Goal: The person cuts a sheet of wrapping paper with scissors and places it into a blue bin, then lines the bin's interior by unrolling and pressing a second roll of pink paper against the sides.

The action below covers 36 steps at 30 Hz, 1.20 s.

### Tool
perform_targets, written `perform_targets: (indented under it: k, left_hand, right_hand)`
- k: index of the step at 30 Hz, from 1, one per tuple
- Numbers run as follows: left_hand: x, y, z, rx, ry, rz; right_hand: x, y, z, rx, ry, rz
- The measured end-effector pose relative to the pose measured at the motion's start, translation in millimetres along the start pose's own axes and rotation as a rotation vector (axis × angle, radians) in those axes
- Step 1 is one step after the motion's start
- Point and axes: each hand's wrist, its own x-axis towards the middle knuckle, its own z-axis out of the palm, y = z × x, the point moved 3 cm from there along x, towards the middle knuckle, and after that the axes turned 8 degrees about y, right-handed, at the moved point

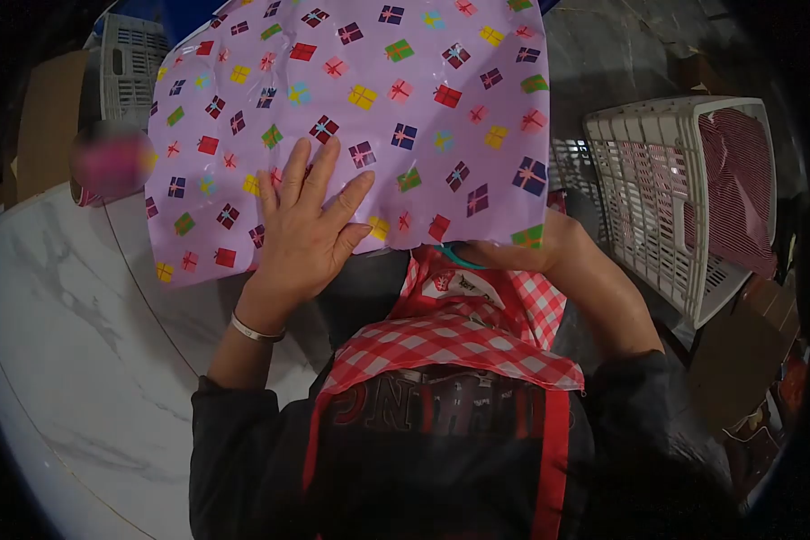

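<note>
A glossy purple sheet [378, 117] printed with small gift boxes spreads out in front of my body. My left hand [301, 220] lies flat on its near part, palm down and fingers spread, with a bracelet on the wrist. At the sheet's near right edge is my right hand [535, 247], its fingers partly hidden beneath the sheet. A curved teal handle [459, 258] shows by those fingers; it looks like part of a pair of scissors, whose blades are out of sight. The near edge is slightly uneven beside it.
A white plastic basket [643, 198] with red striped cloth [736, 184] stands at the right. Marble-patterned tabletop [72, 360] extends to the left. A grey crate [135, 67] and cardboard [52, 117] are at the back left, near a blurred pink item [112, 164]. A red checked apron [459, 346] covers my lap.
</note>
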Motion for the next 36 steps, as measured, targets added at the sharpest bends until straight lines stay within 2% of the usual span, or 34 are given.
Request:
perform_targets:
  k: [3, 6, 9, 12, 18, 20, 23, 26, 29, 33, 36]
  left_hand:
    - [-0.1, 0.7, -0.3, 0.009, -0.007, 0.004]
    - [0.6, 0.2, -0.8, -0.002, -0.013, 0.007]
    - [-0.1, -0.9, 0.2, -0.012, -0.002, 0.013]
    - [0.3, -0.6, -0.7, -0.014, 0.002, 0.019]
    - [9.2, 0.7, -2.8, 0.033, -0.015, 0.063]
    - [10.9, -0.9, -2.7, 0.039, -0.013, 0.053]
    - [8.5, -1.1, -1.0, 0.027, 0.008, 0.059]
    - [8.2, 0.8, -1.2, 0.018, 0.000, 0.039]
    - [9.1, 0.6, -2.7, -0.018, -0.010, 0.016]
    - [8.0, -4.8, -5.9, -0.045, 0.005, 0.024]
    - [12.2, -8.1, -7.8, 0.032, -0.063, 0.040]
  right_hand:
    - [0.3, 0.4, 1.9, 0.075, -0.036, 0.013]
    - [-0.4, -1.0, -3.5, -0.003, -0.018, -0.006]
    - [0.2, 1.4, -3.1, 0.130, -0.037, -0.018]
    - [1.2, -0.4, -7.6, 0.132, 0.032, -0.031]
    - [-14.7, 9.3, -2.1, 0.367, -0.052, -0.005]
    - [-16.3, 10.9, 7.1, 0.088, -0.097, -0.053]
    - [-0.6, 7.7, 2.6, 0.238, -0.141, 0.017]
    - [4.5, 2.8, 7.0, 0.040, -0.180, -0.060]
    - [14.6, -6.7, -0.6, -0.258, 0.024, -0.278]
    - [15.6, -6.2, -6.5, -0.015, -0.009, -0.159]
    - [2.3, -2.8, -6.2, -0.022, -0.072, -0.137]
